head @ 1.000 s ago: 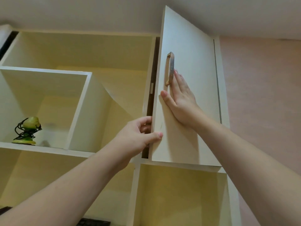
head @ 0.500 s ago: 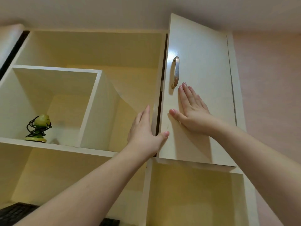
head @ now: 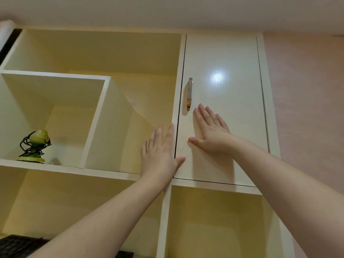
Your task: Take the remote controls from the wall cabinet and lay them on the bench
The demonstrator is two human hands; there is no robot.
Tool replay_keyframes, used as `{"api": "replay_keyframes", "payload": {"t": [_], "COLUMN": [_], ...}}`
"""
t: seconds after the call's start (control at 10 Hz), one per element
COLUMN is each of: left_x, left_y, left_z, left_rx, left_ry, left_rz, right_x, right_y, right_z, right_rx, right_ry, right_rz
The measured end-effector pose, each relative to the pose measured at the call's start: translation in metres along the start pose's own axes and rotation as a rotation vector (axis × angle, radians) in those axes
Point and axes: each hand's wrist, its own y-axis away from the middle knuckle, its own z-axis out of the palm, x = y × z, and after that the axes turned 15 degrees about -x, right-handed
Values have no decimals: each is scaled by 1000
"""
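Far left, upper edge: a dark strip [head: 7, 41] runs alongside the cabinet's outer side; what it belongs to cannot be told.

Wall cabinet [head: 89, 77], cream panels, seen from below. Open compartments on the left, one door on the right.

Left cubby: a small green object wrapped in black cord [head: 34, 146] stands on the shelf [head: 65, 167], near the front. Its exact nature cannot be told. A low pale blur lies beside it, too indistinct to identify.

Bottom left corner: a dark keyboard-like object [head: 16, 245], partly cut off by the frame edge.

Centre: tall open compartment between the cubby's side panel and the door. A lower open compartment sits beneath the shelf.

Left hand [head: 160, 157]: fingers straight and together, thumb out to the right. It is raised in front of the vertical divider, at the door's left edge. Whether it touches the panel cannot be told.

Door [head: 229, 58]: flush with the frame, closed. Metal handle [head: 189, 94] vertical near its left edge.

Right hand [head: 210, 133]: palm flat against the door face, fingers straight and slightly fanned, fingertips just beside the handle's lower end, thumb pointing left.

Below the door: another open compartment [head: 219, 226].

Remote controls: none visible in any open compartment; the closed door blocks sight of that compartment.

Far right: pink wall [head: 309, 108].
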Motion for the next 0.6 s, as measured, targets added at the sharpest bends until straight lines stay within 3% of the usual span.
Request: {"api": "replay_keyframes", "payload": {"t": [0.3,0.6], "left_x": [4,17], "left_y": [2,36], "left_z": [-5,-38], "left_rx": [-108,-291], "left_ry": [-466,-543], "left_rz": [154,315], "right_x": [-7,-28], "right_y": [10,91], "right_z": [-5,-9], "right_rx": [16,-158], "right_ry": [-11,39], "right_rz": [14,121]}}
